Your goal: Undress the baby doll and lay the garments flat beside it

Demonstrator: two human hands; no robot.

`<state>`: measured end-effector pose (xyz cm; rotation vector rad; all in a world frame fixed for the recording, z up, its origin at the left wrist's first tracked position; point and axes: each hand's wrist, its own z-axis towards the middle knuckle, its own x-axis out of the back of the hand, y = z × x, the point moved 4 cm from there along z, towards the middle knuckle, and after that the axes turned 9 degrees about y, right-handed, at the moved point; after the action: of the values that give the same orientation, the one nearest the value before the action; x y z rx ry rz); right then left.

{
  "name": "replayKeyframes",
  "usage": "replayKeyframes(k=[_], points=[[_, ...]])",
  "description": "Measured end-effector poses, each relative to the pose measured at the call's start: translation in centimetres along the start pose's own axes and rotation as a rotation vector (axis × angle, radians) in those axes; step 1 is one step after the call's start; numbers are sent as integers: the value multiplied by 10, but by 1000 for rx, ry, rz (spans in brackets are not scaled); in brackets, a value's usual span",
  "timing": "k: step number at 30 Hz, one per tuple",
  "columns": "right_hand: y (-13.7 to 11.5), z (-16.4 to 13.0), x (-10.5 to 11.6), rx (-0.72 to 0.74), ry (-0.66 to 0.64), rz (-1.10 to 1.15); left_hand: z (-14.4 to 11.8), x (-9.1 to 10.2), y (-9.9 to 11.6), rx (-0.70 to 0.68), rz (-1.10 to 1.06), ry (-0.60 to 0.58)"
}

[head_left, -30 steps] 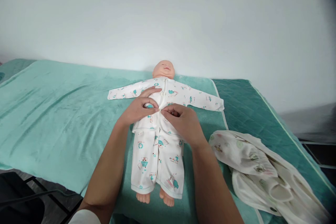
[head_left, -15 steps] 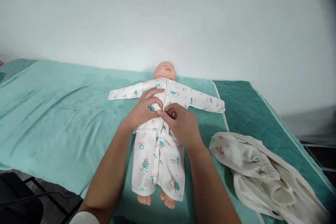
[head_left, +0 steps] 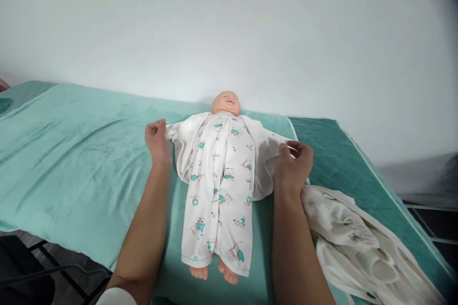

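Note:
A baby doll (head_left: pixel 226 104) lies on its back, head toward the wall and bare feet toward me. White printed trousers (head_left: pixel 218 190) reach from its chest to its ankles. Its white printed baby jacket (head_left: pixel 263 157) is unfastened, the two front halves spread to the sides with the plain inside showing. My left hand (head_left: pixel 157 140) is closed on the end of one sleeve, out to the left. On the other side, my right hand (head_left: pixel 295 164) pinches the opposite sleeve near its end. Both sleeves are stretched outward; the doll's hands are hidden.
A light green blanket (head_left: pixel 89 162) covers the table, with a darker green quilted pad (head_left: pixel 339 162) at the right. Crumpled white printed baby clothes (head_left: pixel 358 248) lie by my right forearm. Behind the doll stands a white wall (head_left: pixel 229 38). A dark cable (head_left: pixel 71 268) hangs at lower left.
My hands have moved apart from the middle of the jacket front to the two sleeve ends. The jacket front, closed before, now lies open and uncovers the trousers' upper part.

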<state>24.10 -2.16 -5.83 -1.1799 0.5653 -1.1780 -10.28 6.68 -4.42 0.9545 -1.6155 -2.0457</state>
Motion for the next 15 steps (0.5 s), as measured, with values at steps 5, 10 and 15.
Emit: replayKeyframes(k=[5,10,15], points=[[-23,-22,-31,371,-220,12,-18,-42,-9,-478,428,-476],[-27,-4,-77,468,-419,-117,-17,-69,-23,-702,723,-697],[-24,25,-106,450,-528,-365,-8,-77,-21,-717,926,-688]])
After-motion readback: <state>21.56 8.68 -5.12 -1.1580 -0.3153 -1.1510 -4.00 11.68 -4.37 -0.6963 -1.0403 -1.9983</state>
